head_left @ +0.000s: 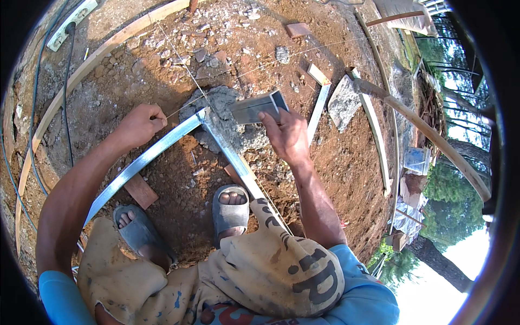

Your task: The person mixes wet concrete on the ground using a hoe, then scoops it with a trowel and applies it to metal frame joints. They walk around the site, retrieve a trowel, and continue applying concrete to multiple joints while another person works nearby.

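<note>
My left hand (149, 123) is closed at the left of a grey wet mortar patch (214, 95), its fingertips pinched on a thin string (182, 107). My right hand (286, 135) grips a short grey metal box section (253, 108) held over the mortar. Below the mortar two silvery metal bars meet in a corner, one running down to the left (147, 157), the other toward the lower right (234, 158). Other strings cross above the corner. Whether the metal piece touches the mortar I cannot tell.
A mortar-caked shovel (344, 103) with a long wooden handle (433, 135) lies at right, among boards and another bar (317, 114). A curved-looking plank (81, 70), power strip (70, 24) and cables (65, 108) are at left. A brick (142, 192) lies beside my sandalled feet.
</note>
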A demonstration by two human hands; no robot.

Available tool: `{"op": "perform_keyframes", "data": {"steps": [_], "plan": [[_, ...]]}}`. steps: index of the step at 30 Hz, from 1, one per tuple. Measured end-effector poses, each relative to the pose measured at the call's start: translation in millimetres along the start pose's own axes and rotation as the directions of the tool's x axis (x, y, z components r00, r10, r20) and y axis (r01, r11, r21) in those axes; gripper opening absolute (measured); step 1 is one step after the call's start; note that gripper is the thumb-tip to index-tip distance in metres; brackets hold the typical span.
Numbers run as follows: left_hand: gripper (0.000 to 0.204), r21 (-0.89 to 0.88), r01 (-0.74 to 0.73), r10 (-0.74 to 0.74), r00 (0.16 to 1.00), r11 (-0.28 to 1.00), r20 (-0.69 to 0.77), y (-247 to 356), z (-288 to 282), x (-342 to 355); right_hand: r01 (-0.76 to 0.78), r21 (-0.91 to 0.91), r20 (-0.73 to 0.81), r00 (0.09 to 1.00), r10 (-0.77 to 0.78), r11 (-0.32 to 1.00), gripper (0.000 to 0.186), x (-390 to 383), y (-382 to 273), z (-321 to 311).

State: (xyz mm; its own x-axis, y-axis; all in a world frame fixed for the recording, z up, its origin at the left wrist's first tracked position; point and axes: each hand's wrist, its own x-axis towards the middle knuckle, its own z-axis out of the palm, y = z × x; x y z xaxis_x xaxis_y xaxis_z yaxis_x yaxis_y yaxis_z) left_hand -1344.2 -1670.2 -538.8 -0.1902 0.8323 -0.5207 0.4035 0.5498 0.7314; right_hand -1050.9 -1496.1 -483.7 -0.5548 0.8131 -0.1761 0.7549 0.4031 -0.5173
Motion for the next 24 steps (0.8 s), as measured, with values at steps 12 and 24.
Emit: {"op": "perform_keyframes", "data": {"steps": [12,24], "plan": [[0.021,0.014,-0.036,0.037,0.999,0.999,-0.032,-4.6,3.0,1.7,0.058,0.059,0.156,0.985,-0.067,0.997,0.022,26.7,0.2,19.0],[0.019,-0.037,0.040,-0.040,0.999,0.999,-0.015,-2.6,-1.3,3.4,0.279,0.068,0.242,0.927,-0.287,0.958,0.033,52.5,-4.0,39.9]]}}
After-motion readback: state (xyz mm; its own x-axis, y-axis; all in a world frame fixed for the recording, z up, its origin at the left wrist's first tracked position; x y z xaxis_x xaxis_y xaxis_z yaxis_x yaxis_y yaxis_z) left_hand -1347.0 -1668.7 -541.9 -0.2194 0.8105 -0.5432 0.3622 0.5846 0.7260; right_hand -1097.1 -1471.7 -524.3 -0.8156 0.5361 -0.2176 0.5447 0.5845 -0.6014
